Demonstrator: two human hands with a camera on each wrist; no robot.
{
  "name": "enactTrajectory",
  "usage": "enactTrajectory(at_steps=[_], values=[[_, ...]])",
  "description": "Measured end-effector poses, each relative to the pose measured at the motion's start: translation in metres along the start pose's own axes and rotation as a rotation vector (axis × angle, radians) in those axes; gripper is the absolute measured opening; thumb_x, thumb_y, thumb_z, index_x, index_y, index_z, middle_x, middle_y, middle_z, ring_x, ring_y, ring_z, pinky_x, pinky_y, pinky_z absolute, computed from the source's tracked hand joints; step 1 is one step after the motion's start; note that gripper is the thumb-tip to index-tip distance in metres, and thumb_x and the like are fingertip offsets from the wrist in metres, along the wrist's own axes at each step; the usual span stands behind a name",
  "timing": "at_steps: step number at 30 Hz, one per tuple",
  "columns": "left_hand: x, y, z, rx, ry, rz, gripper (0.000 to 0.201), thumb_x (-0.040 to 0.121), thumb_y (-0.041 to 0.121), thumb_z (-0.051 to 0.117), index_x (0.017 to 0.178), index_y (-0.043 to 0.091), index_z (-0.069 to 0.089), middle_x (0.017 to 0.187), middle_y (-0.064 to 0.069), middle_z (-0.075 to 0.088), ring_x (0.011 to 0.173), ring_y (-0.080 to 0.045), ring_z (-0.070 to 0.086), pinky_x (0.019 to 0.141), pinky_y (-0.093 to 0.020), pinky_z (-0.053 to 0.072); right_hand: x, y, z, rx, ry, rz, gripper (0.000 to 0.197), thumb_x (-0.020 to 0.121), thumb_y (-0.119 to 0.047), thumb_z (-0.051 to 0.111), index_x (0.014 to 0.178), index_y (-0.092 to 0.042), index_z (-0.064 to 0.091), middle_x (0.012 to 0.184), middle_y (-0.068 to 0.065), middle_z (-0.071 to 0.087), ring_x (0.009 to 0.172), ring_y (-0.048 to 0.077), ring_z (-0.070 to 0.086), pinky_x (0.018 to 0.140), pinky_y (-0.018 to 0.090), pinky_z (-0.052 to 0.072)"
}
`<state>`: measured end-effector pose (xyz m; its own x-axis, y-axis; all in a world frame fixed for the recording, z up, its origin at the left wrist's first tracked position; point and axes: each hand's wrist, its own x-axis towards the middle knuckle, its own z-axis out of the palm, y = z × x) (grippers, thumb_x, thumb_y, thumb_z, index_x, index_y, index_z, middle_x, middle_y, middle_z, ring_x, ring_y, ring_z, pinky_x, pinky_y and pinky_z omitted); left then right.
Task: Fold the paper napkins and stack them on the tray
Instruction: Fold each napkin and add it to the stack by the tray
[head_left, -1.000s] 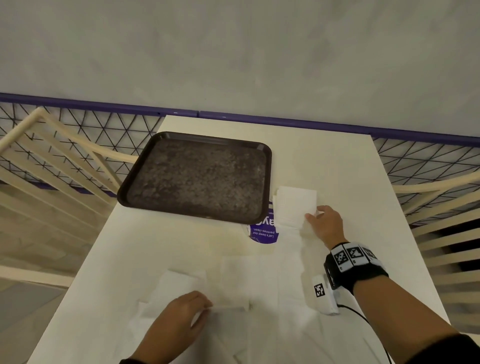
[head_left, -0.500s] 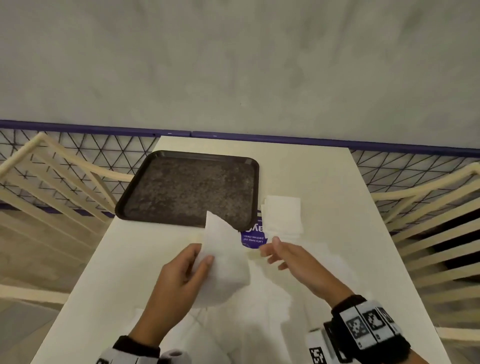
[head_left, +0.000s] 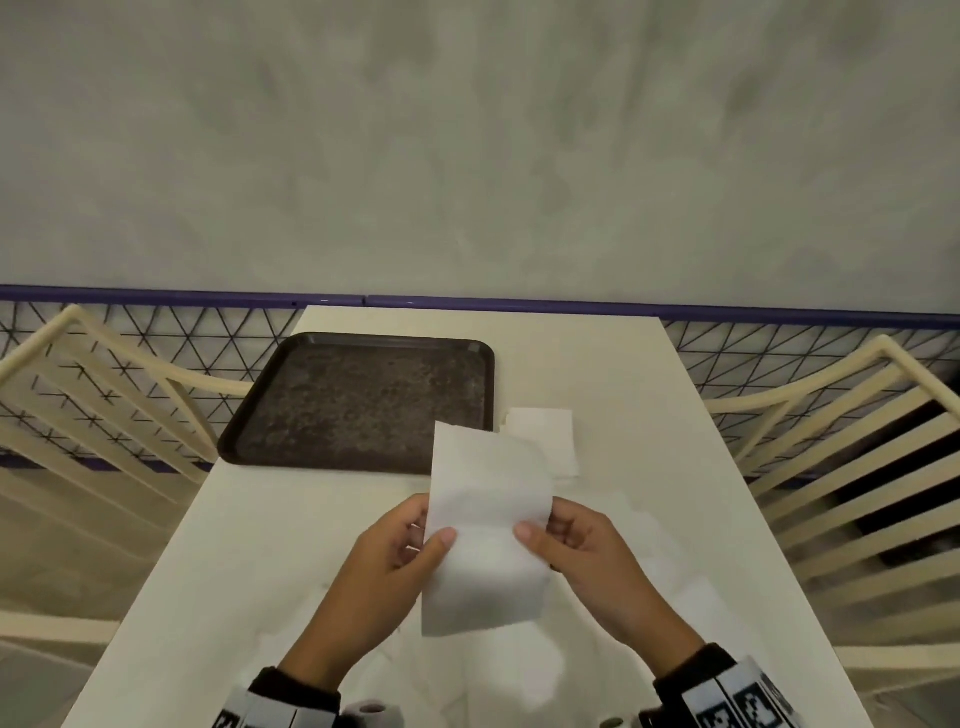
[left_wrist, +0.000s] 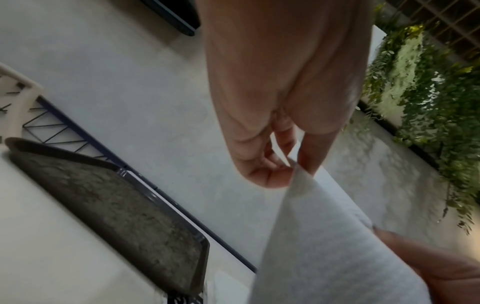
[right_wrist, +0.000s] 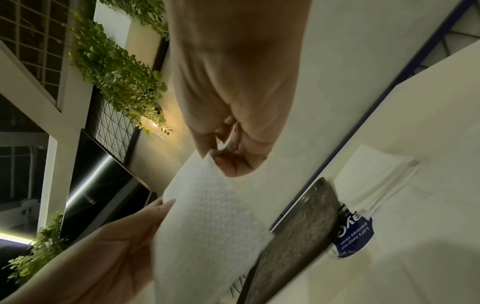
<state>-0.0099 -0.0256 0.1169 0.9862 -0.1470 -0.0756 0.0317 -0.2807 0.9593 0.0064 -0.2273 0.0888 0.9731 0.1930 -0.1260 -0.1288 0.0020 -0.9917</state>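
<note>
I hold one white paper napkin (head_left: 485, 525) up above the table with both hands. My left hand (head_left: 415, 545) pinches its left edge between thumb and fingers, and my right hand (head_left: 550, 535) pinches its right edge. The wrist views show the same napkin (left_wrist: 322, 251) (right_wrist: 207, 216) pinched by each hand. A dark brown tray (head_left: 363, 402) lies empty at the table's far left. A folded white napkin (head_left: 545, 434) lies flat beside the tray's right edge. More unfolded white napkins (head_left: 483, 670) lie on the table under my hands.
The white table (head_left: 270, 545) ends at a purple-railed mesh fence (head_left: 156, 332) and a grey wall. Cream slatted chairs (head_left: 841, 452) stand at both sides. A purple printed label (right_wrist: 353, 236) lies between the tray and the folded napkin.
My left hand lifted a napkin off the table. My right hand left the folded napkin by the tray, came across and took the lifted napkin's right edge.
</note>
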Motion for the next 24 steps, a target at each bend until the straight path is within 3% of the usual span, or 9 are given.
enactTrajectory(at_steps=[3,5,8,12,14,17,21,24], values=[[-0.005,0.002,0.001,-0.078,0.025,0.008,0.021,0.094,0.009,0.047,0.093,0.020,0.065,0.079,0.006,0.070,0.069,-0.004,0.062,0.064,-0.013,0.047,-0.005,0.001,-0.003,0.056,-0.026,0.007,0.020,0.090,-0.008,0.058,0.107,-0.009,0.069,0.106,0.009,0.072,0.100,0.026,0.067,0.084,0.034,0.053],[-0.008,0.002,0.002,-0.113,0.032,0.013,0.023,0.094,0.005,0.045,0.091,0.015,0.065,0.081,0.005,0.071,0.070,-0.004,0.063,0.065,-0.014,0.048,-0.007,0.003,-0.005,0.063,-0.035,0.005,0.022,0.089,0.000,0.056,0.104,-0.008,0.071,0.104,0.009,0.073,0.101,0.026,0.067,0.085,0.035,0.053],[-0.010,-0.002,0.004,-0.120,0.033,0.030,0.025,0.093,0.001,0.044,0.085,0.011,0.066,0.082,0.003,0.069,0.073,-0.005,0.062,0.065,-0.014,0.048,-0.012,-0.001,-0.009,-0.017,-0.053,-0.052,0.031,0.086,0.008,0.052,0.088,-0.014,0.074,0.093,-0.004,0.074,0.091,0.011,0.067,0.077,0.019,0.049],[-0.010,-0.006,0.004,-0.102,0.073,-0.010,0.037,0.093,-0.002,0.039,0.080,0.015,0.069,0.087,0.001,0.069,0.076,-0.005,0.062,0.066,-0.008,0.046,-0.016,-0.005,-0.012,-0.223,-0.068,-0.154,0.054,0.089,0.014,0.042,0.077,-0.027,0.075,0.093,-0.013,0.067,0.094,0.005,0.061,0.080,0.010,0.043],[-0.010,-0.005,0.005,-0.156,0.073,-0.038,0.033,0.096,0.007,0.038,0.085,0.017,0.068,0.089,0.006,0.070,0.082,-0.006,0.064,0.071,-0.013,0.050,-0.016,-0.004,-0.013,-0.299,-0.056,-0.201,0.059,0.088,0.013,0.041,0.075,-0.034,0.074,0.095,-0.019,0.065,0.096,0.000,0.059,0.081,0.007,0.041],[-0.011,-0.002,0.008,-0.243,0.043,-0.079,0.020,0.093,0.033,0.045,0.098,0.024,0.063,0.091,0.006,0.071,0.085,-0.008,0.066,0.075,-0.020,0.053,-0.017,-0.003,-0.013,-0.329,-0.036,-0.238,0.053,0.081,0.000,0.039,0.075,-0.041,0.073,0.096,-0.022,0.064,0.097,-0.002,0.058,0.081,0.005,0.039],[-0.010,-0.010,0.014,0.013,0.071,-0.039,0.010,0.088,0.024,0.058,0.087,0.024,0.067,0.071,0.009,0.066,0.069,-0.006,0.060,0.063,-0.010,0.047,-0.018,0.001,-0.013,-0.361,-0.037,-0.249,0.048,0.078,-0.005,0.038,0.078,-0.039,0.073,0.097,-0.019,0.064,0.099,0.001,0.059,0.082,0.009,0.041],[-0.010,-0.014,0.015,0.154,0.110,0.015,0.008,0.087,0.023,0.060,0.084,0.025,0.067,0.073,0.009,0.065,0.069,-0.006,0.057,0.059,-0.009,0.044,-0.023,-0.003,-0.017,-0.392,-0.114,-0.228,0.046,0.070,-0.003,0.043,0.085,-0.036,0.072,0.108,-0.021,0.065,0.110,-0.001,0.055,0.091,0.008,0.038]])
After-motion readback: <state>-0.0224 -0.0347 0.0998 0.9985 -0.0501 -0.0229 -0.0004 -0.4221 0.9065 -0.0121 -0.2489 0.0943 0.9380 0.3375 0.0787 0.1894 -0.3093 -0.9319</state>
